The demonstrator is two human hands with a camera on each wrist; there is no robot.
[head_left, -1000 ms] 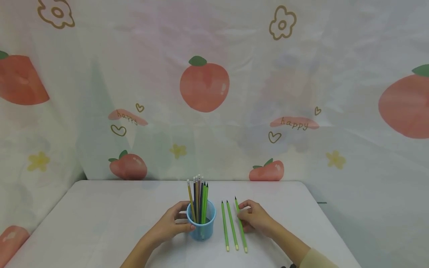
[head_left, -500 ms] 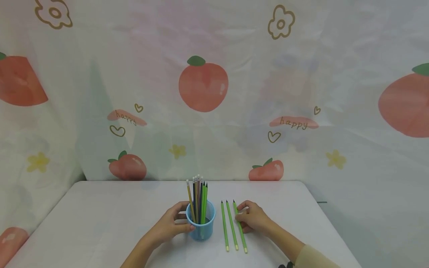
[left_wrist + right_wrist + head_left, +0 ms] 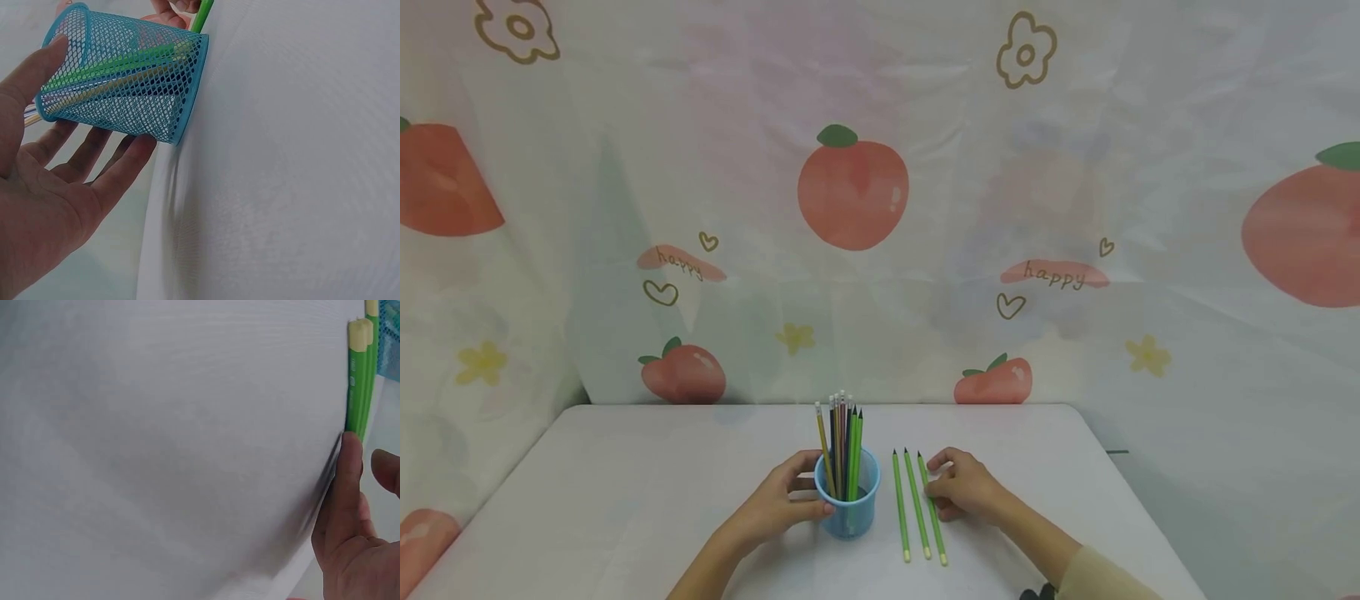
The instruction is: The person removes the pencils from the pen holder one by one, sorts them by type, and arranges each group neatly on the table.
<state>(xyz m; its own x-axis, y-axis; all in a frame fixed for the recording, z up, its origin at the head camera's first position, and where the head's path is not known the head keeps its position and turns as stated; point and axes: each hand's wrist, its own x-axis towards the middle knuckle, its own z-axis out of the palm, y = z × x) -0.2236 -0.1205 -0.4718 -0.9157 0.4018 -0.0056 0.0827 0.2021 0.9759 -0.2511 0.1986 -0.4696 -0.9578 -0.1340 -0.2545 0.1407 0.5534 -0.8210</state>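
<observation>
Here's the left hand [image 3: 778, 502] curled round the blue mesh cup [image 3: 848, 522], thumb by the rim, fingers on the far side, assorted pencils [image 3: 842, 446] standing inside. Across to the right hand [image 3: 967, 490]: fingers extended against the outer side of the rightmost green pencil [image 3: 936, 525], thumb spread off it! That pencil lies on the surface [image 3: 662, 483], between those fingers and two more green pencils [image 3: 916, 500].
</observation>
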